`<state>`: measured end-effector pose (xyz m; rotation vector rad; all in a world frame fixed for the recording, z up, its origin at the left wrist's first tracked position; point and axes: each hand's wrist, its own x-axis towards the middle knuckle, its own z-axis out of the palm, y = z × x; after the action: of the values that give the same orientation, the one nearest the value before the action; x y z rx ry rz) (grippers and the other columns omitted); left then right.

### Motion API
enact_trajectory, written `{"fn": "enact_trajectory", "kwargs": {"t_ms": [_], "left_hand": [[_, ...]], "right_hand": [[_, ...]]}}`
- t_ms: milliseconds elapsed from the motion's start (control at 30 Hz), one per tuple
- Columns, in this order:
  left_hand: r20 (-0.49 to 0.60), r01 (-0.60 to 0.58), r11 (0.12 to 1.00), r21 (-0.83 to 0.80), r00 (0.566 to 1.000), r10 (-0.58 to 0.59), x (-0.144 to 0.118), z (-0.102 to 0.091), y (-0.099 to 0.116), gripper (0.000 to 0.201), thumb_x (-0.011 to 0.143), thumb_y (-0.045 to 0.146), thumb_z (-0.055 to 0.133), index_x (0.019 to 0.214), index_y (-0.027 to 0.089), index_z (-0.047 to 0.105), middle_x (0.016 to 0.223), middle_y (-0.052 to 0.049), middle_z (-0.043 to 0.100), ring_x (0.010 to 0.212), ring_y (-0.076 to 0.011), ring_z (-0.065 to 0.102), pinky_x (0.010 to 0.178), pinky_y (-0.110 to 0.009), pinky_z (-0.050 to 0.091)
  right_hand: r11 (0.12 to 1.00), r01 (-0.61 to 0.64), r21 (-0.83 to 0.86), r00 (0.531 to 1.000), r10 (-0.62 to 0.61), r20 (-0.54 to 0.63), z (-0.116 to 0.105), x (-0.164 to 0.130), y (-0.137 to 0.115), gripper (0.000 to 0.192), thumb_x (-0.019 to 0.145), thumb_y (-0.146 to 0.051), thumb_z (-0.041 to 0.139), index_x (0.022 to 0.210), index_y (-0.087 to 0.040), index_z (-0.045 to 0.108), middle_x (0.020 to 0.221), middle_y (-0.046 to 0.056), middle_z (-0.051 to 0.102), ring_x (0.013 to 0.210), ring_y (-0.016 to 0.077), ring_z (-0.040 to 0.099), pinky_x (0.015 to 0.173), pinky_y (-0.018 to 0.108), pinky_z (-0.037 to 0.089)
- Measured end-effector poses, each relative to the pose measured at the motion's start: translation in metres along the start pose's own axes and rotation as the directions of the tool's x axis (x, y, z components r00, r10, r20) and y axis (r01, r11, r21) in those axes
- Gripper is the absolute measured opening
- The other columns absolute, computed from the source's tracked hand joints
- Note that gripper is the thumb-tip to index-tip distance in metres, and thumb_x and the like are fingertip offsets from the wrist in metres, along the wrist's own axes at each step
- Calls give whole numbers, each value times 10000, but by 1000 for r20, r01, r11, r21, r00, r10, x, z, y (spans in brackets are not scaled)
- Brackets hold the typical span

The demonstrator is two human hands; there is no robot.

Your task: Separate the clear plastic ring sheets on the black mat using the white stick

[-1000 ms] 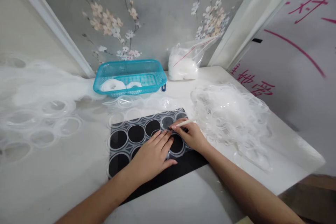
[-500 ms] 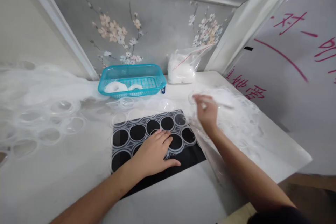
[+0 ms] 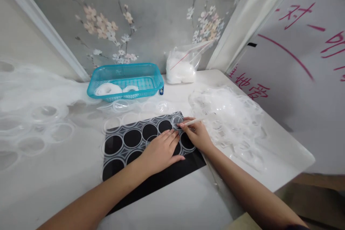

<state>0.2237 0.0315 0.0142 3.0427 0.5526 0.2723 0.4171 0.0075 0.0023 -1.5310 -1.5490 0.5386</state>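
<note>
A clear plastic sheet with rows of pale rings lies over a black board on the white table. My left hand rests flat on the sheet, fingers stretched forward and thumb out to the side. At the sheet's far right corner, my right hand is closed round a thin white stick that slants up to the right. Its fingertips are at a clear round piece over the corner ring. Whether they pinch that piece as well, I cannot tell.
Behind the sheet stands a blue plastic basket with white rings inside. Beside it are a small blue object and a zip bag of white material. Clear ringed plastic scraps pile up at right; more ringed sheets spread at left.
My right hand has come from above the plastic scraps at right, left and down to the sheet's corner, still with the stick. My left hand stays flat on the sheet. The view has shifted slightly.
</note>
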Motion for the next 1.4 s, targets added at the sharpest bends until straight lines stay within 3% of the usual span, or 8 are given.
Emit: {"fn": "enact_trajectory", "kwargs": {"t_ms": [667, 833, 967, 1067, 1133, 1167, 1300, 1400], "left_hand": [[29, 50, 993, -108, 998, -47, 1, 0, 3, 627, 917, 535, 481, 1294, 36, 516, 1353, -216, 528, 1303, -309, 461, 1098, -441, 348], [67, 50, 992, -116, 997, -43, 2, -8, 4, 639, 896, 506, 530, 1291, 4, 515, 1358, -226, 517, 1299, -320, 463, 1097, -449, 358], [90, 57, 987, -147, 995, -44, 7, -14, 3, 654, 837, 495, 620, 1275, 18, 530, 1333, -227, 544, 1272, -319, 493, 1102, -442, 351], [112, 61, 988, -142, 993, -45, 7, -16, 0, 675, 821, 551, 616, 1257, 39, 555, 1343, -225, 533, 1280, -311, 487, 1097, -430, 355], [118, 46, 990, -131, 993, -31, 1, -18, -1, 679, 830, 603, 575, 1268, 84, 557, 1368, -195, 519, 1302, -283, 468, 1112, -418, 333], [112, 33, 991, -127, 994, -19, -4, -19, -1, 688, 835, 624, 551, 1286, 104, 545, 1393, -181, 496, 1319, -273, 447, 1123, -418, 314], [31, -29, 993, -113, 999, 32, -33, -25, 10, 687, 884, 649, 445, 1355, 150, 475, 1485, -147, 383, 1380, -258, 356, 1145, -420, 262], [20, -79, 992, -102, 996, 82, -44, -24, 25, 661, 913, 644, 375, 1337, 150, 489, 1467, -132, 420, 1372, -242, 373, 1142, -399, 262]], "right_hand": [[999, -46, 29, 999, 47, -23, 0, -3, 2, 275, 891, -405, 554, 851, -210, 743, 888, 77, 749, 1050, 283, 654, 848, 408, 544], [976, 131, -174, 991, -130, 17, 5, -15, -4, 223, 917, -280, 515, 870, -233, 728, 919, 53, 754, 1114, 285, 610, 978, 458, 446], [815, 358, -457, 934, -304, 190, -2, -7, -11, 246, 864, -124, 515, 949, -254, 705, 1026, 61, 738, 1210, 293, 524, 1074, 503, 294], [788, 159, -595, 962, -260, -86, -35, 35, -12, 250, 862, -139, 478, 919, -209, 711, 951, 105, 738, 1080, 311, 583, 976, 499, 363], [798, -133, -587, 862, -199, -466, -64, 66, -11, 313, 916, -206, 402, 947, -158, 710, 992, 140, 721, 1051, 331, 582, 931, 508, 377], [788, -217, -576, 835, -156, -528, -78, 77, -11, 326, 924, -252, 407, 944, -134, 710, 964, 161, 717, 1034, 345, 584, 910, 513, 386], [732, -279, -621, 898, -30, -439, -101, 69, -16, 287, 859, -311, 540, 774, -107, 722, 860, 203, 708, 945, 378, 609, 834, 507, 434], [848, -161, -505, 916, -61, -395, -82, 19, -20, 278, 877, -352, 535, 840, -153, 726, 1095, 163, 689, 1021, 345, 615, 863, 469, 464]]}}
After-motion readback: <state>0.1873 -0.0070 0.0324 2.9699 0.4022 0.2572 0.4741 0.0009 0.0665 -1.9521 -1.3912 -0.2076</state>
